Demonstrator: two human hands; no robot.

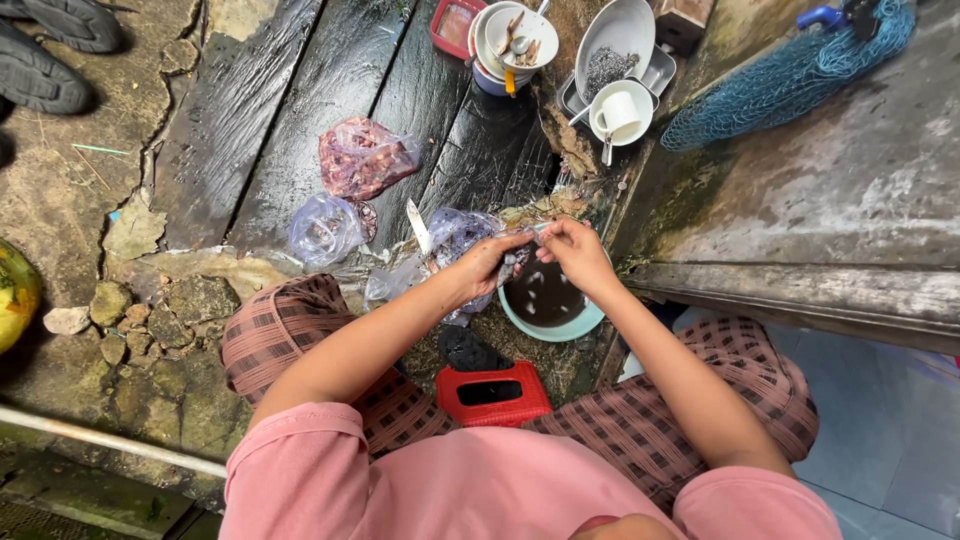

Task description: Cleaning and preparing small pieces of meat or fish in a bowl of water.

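Note:
My left hand (487, 262) and my right hand (577, 252) meet over a light blue bowl (575, 325) of dark water with small pale pieces in it. Both hands pinch one small grey item (520, 262), likely a little fish, between their fingertips, just above the bowl's rim. A clear plastic bag (452, 232) with dark contents lies right behind my left hand. A knife (418, 226) with a pale blade rests beside that bag. I squat on a low red stool (492, 392).
Two more plastic bags, a reddish one (362, 156) and a clear one (325, 229), lie on wet dark planks (240, 110). Stacked bowls (510, 45), a metal tray with a white cup (620, 112), a blue net (790, 75), and shoes (50, 50) sit further off.

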